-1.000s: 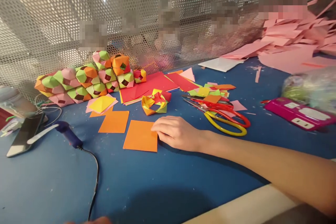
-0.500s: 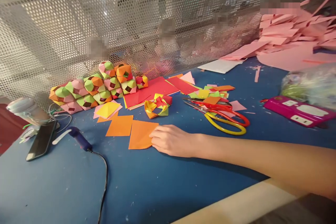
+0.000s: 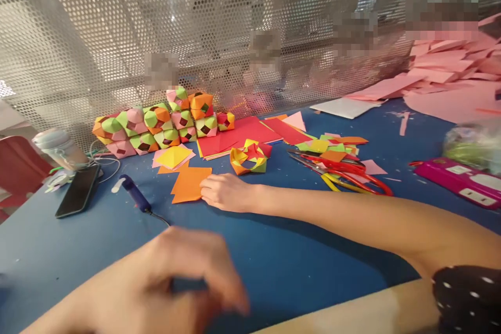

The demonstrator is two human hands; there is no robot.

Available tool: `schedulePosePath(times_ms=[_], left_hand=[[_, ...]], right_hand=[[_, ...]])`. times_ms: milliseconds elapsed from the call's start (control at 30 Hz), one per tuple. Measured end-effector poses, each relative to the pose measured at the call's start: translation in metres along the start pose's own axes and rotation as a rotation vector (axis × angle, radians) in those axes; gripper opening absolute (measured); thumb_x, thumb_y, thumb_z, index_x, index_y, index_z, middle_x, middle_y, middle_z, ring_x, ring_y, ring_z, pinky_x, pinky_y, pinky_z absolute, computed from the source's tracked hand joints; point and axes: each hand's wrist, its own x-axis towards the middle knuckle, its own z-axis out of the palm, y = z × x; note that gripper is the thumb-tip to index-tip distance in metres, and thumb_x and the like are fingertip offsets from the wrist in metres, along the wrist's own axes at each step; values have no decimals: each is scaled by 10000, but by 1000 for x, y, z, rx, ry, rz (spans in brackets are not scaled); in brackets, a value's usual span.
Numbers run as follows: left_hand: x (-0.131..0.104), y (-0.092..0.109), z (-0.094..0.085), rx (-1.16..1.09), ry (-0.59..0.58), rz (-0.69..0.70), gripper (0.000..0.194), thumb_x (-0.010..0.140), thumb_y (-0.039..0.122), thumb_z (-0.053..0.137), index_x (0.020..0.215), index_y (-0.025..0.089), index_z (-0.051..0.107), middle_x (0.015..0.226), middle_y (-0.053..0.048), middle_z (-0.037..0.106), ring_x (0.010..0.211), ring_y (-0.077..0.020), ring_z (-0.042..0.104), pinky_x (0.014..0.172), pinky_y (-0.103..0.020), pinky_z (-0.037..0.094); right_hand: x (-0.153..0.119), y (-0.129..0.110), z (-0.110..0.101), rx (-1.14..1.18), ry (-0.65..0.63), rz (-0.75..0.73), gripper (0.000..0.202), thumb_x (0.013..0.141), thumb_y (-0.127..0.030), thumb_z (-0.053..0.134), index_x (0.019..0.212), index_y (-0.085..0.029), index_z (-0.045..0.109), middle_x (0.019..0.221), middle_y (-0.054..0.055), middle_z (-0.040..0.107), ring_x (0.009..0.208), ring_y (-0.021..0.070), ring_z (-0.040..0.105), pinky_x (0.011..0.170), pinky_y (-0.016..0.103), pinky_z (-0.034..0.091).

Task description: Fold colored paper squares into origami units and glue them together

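A: How will the orange paper [image 3: 190,186] handle?
B: Light, I'd say, and crisp enough to slide flat, but quick to crease. It lies toward the far edge of the blue tabletop [image 3: 282,261], well in from the left edge. One sheet or two, I can't tell.

A: Where is it best held?
B: By an edge or corner, I'd judge, and gently; squeezing the middle would likely dent it. The right hand [image 3: 227,193] has its fingers close together at the paper's right edge. The thumb is hidden, so I can't tell whether it pinches or merely presses.

A: And the left hand [image 3: 151,274]?
B: Blurred, loosely curled around a gap, closer to the near edge. I see nothing in its grasp.

A: What's around the paper?
B: Just beyond it, a yellow folded piece [image 3: 174,156]. Toward the left edge, a dark blue corded tool [image 3: 135,194]; toward the right edge, scissors [image 3: 346,167]. Paper balls [image 3: 157,117] stand stacked along the far edge.
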Motion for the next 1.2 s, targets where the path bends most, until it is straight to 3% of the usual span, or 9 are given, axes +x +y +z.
schedulePosePath(times_ms=[33,100,200,333,433,533,700,900,1200], left_hand=[[11,-2,-7,-56,-33,-95,270,834,193,466,976,347,636,897,29,692,799,-141,630,684,-253,527],[27,-17,-6,96,50,-238,257,835,151,422,948,242,634,968,-35,658,858,-165,616,756,-285,509],[35,-51,17,360,59,-335,232,863,203,401,874,186,632,945,-81,623,859,-209,592,762,-338,487],[40,-73,39,492,84,-308,300,915,315,359,879,171,620,907,-83,598,832,-218,572,744,-347,477],[43,-74,42,489,73,-281,357,931,367,331,862,166,617,859,-73,593,791,-209,571,728,-343,476],[40,-78,47,461,67,-268,396,939,395,307,858,162,616,844,-69,594,788,-206,571,721,-338,475],[35,-88,55,431,106,-273,407,944,400,294,890,168,624,848,-64,596,798,-205,568,718,-335,466],[37,-89,58,427,119,-291,403,944,396,299,890,169,628,857,-62,594,795,-199,563,709,-328,454],[38,-90,57,400,135,-300,371,939,386,329,926,160,622,903,-75,597,844,-209,559,758,-343,456]], right_hand=[[6,2,0,4,-15,0,213,898,-257,459,871,-139,634,924,95,663,893,200,602,738,296,448],[18,10,-3,5,-41,25,211,872,-303,494,864,-157,646,910,82,674,879,209,612,730,297,445],[43,29,-11,-9,-45,128,241,893,-269,430,928,-174,649,980,82,674,905,219,614,745,300,438],[86,47,-2,-16,-65,242,291,901,-323,433,1031,-141,620,1100,137,635,1004,252,591,783,307,438],[114,50,18,13,-73,231,419,874,-467,475,1086,-124,590,1216,167,570,1108,281,532,838,334,435],[131,49,37,57,-66,200,377,897,-424,453,1082,-124,587,1205,153,584,1161,269,492,872,326,416],[136,54,49,148,-16,249,263,907,-258,419,885,-120,641,960,130,677,950,227,602,782,308,427],[138,67,44,346,210,378,220,817,-164,449,722,-124,644,801,77,689,772,169,614,701,251,419],[111,71,22,696,404,433,180,755,-247,509,636,-144,597,581,-5,576,569,112,520,572,230,428]])
